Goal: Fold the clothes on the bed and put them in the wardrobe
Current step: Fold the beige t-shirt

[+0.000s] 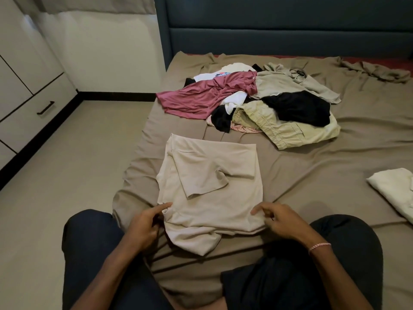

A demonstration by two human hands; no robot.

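Now, eyes on the beige T-shirt: lies flat on the bed at dead centre, both sleeves folded in across the chest, near hem rumpled towards 6 o'clock. Left hand at 7 o'clock, index finger straight on the shirt's near corner, other fingers curled; pinching or merely touching, cannot tell. Right hand at 5 o'clock, pink bracelet on the wrist, fingertips on the opposite near corner, half curled; again, gripping or just resting, cannot tell. Up at 12 to 1 o'clock, a loose pile of unfolded clothes: maroon shirt sprawled on its 9 o'clock side, white shirt just behind, black garment draped over khaki shorts, grey-green garment at the back. Out at 3 o'clock, a folded white garment, well apart from the pile. Over at 9 to 10 o'clock, across the floor, the white wardrobe with a black handle, closed. Beyond the pile, a dark blue headboard.
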